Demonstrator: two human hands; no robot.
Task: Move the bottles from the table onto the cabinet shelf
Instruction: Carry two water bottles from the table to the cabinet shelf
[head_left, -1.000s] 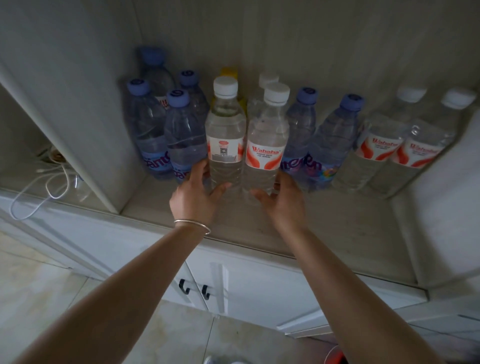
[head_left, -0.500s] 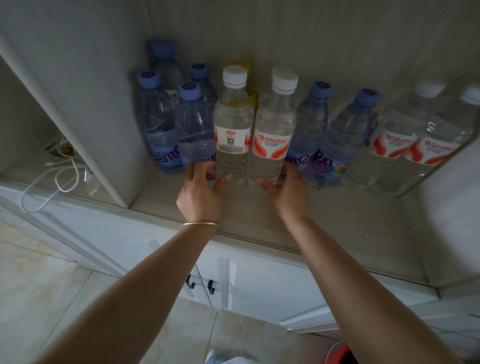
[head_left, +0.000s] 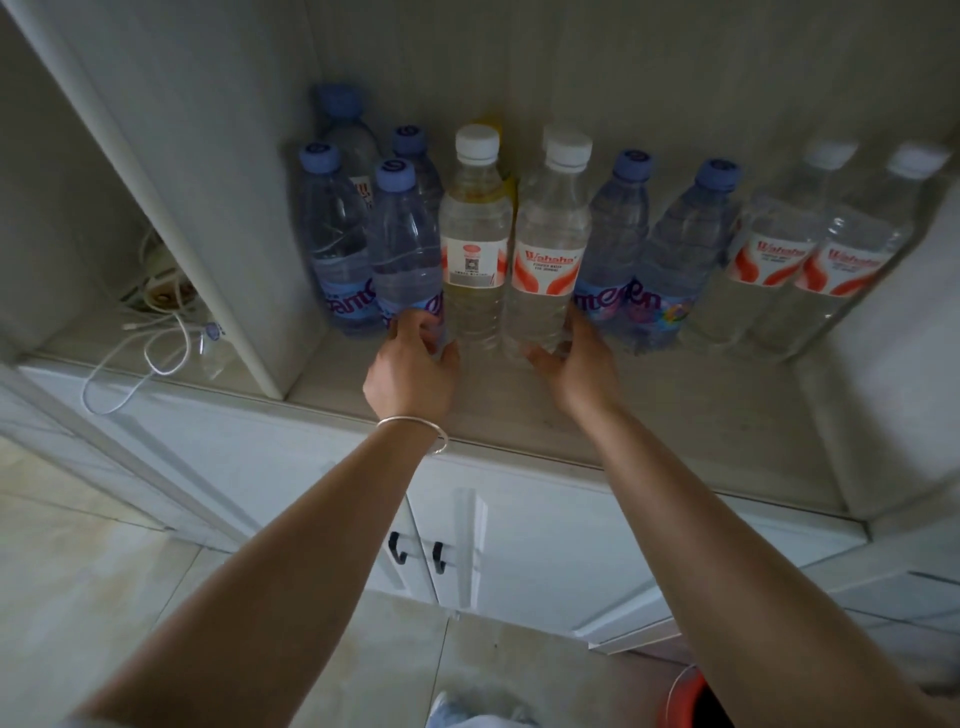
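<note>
Two clear white-capped bottles stand side by side on the cabinet shelf (head_left: 675, 410). My left hand (head_left: 410, 374) wraps the base of the left bottle (head_left: 475, 234), whose label shows a code. My right hand (head_left: 576, 369) cups the base of the right bottle (head_left: 550, 244), which has a red Wahaha label. Both bottles are upright and in line with the row. Blue-capped bottles (head_left: 405, 249) crowd the left, two more blue-capped bottles (head_left: 623, 234) stand to the right, then two further Wahaha bottles (head_left: 769, 260). A yellow-capped bottle is mostly hidden behind.
A vertical divider panel (head_left: 208, 208) bounds the shelf on the left; beyond it lie white cables (head_left: 156, 338). The right side wall (head_left: 883, 364) closes the compartment. Bare shelf surface lies in front of the row. Below are cabinet doors with black handles (head_left: 397, 548), over a tiled floor.
Both hands have slid the two white-capped bottles further back on the shelf, into line with the other bottles. The camera has moved closer and slightly right.
</note>
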